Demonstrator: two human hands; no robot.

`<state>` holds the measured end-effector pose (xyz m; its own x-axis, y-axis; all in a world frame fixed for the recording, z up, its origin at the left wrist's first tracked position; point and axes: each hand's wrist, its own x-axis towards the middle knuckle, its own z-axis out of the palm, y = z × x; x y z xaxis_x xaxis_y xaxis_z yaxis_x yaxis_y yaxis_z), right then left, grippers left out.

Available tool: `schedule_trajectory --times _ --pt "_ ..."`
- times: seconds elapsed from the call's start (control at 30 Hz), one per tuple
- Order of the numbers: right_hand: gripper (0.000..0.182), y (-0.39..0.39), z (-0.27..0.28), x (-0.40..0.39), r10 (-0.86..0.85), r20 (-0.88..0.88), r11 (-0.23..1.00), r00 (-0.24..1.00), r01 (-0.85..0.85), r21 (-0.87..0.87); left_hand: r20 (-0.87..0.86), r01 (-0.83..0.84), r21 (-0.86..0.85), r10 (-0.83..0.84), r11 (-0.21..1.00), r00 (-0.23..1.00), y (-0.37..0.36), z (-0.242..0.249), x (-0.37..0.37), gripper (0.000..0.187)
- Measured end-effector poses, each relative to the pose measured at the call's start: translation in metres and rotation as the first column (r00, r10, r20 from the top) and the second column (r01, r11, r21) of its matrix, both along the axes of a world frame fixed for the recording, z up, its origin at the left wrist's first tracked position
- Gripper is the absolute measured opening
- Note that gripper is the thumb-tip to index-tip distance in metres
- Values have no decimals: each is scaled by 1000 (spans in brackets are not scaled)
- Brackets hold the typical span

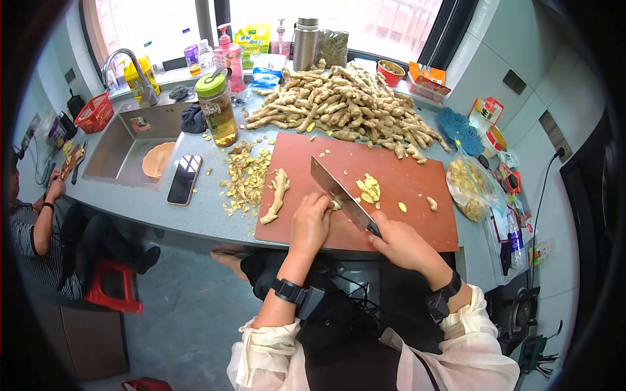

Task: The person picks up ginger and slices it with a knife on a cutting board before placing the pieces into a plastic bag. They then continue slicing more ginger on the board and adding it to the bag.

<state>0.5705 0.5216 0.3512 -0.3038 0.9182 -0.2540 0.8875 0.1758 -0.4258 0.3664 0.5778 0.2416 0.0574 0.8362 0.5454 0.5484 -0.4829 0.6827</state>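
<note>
My right hand [405, 242] is closed around the dark handle of a cleaver [340, 194], its blade slanting up and left over the reddish-brown cutting board [417, 189]. Left of the blade, my left hand [310, 221] has its fingers curled down on a small piece of ginger [336, 205], mostly hidden under the fingertips. Ginger slices [369, 189] lie heaped to the right of the blade. One whole ginger root [276, 195] rests near the board's left edge. A short ginger stub [432, 203] and a single slice [402, 207] sit farther right.
Behind the board rises a big ginger pile [352, 98]. Ginger scraps [244, 173], a phone [185, 180] and a green-lidded jar [218, 107] stand left, before the sink [104, 159]. At right is a plastic bag of ginger [471, 182]. A seated person [42, 228] works far left.
</note>
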Motion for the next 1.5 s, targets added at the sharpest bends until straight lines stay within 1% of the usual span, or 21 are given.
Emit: schedule_trajectory --times 0.03,0.1,0.23,0.3,0.33,0.4,0.43,0.5,0.6,0.63,0.7,0.8,0.9,0.93,1.0,1.13,1.2,1.33,1.43,1.5 --pt "31 3 -5 -4 -5 -3 1000 1000 5 -3 -3 5 -3 -5 1000 1000 0 -1 0 10" --pt "33 16 -19 -11 -7 -37 997 999 10 76 -14 11 3 -11 1000 1000 1 -2 0 10" --pt "35 34 -26 -17 10 -62 994 998 -3 113 -28 0 7 0 1000 1000 0 -1 -1 9" --pt "36 34 -28 -9 35 -139 989 990 -14 144 -8 -9 15 9 1000 1000 0 -4 -1 9" --pt "36 29 -24 -7 38 -137 989 990 -18 146 -6 -12 17 12 1000 1000 -1 -4 0 9" --pt "35 15 -1 -7 -42 -132 998 990 36 -44 -3 -13 -23 13 1000 1000 -1 -3 -1 9" --pt "35 8 3 -5 -36 -132 999 991 30 -45 -3 -19 -24 19 1000 1000 -2 -3 -2 9" --pt "35 -1 7 0 -75 -61 992 995 68 -106 -4 -10 -2 10 1000 1000 0 -4 0 7" --pt "35 5 7 -3 -53 -54 995 997 48 -91 16 -1 -5 1 1000 1000 1 -4 0 10" --pt "35 11 0 -4 -60 -57 994 997 54 -96 13 5 -9 -5 1000 1000 1 -4 0 10" --pt "36 26 -20 -8 -3 -123 998 992 10 55 8 8 8 -8 1000 1000 1 -2 0 10" --pt "35 33 -19 -12 24 -92 996 995 -16 88 -16 1 -20 -1 1000 1000 0 -2 -2 11" --pt "34 21 -21 -4 22 -134 993 991 -6 115 -4 -8 -25 8 1000 1000 -1 -1 -1 10" --pt "34 17 -13 -1 26 -130 993 991 -11 116 0 -13 -24 13 1000 1000 0 -1 -1 10" --pt "35 4 6 3 -61 -47 993 997 55 -109 -21 -24 -2 24 1000 999 0 -3 0 9" --pt "35 1 -3 8 -71 -33 989 997 66 -132 -6 10 -45 -10 999 1000 0 -1 0 9" --pt "33 9 -24 1 -24 -137 996 990 36 80 0 6 17 -6 1000 1000 1 -4 0 10" --pt "32 26 -30 -12 -36 -179 988 983 62 139 -24 -2 15 3 1000 1000 1 -3 -2 10" --pt "33 28 -24 0 -29 -197 993 980 50 103 10 8 -9 -8 1000 1000 1 -4 -2 9" --pt "37 18 -16 4 -58 -261 991 964 86 100 -28 -2 -15 1 1000 1000 1 -5 -1 8"
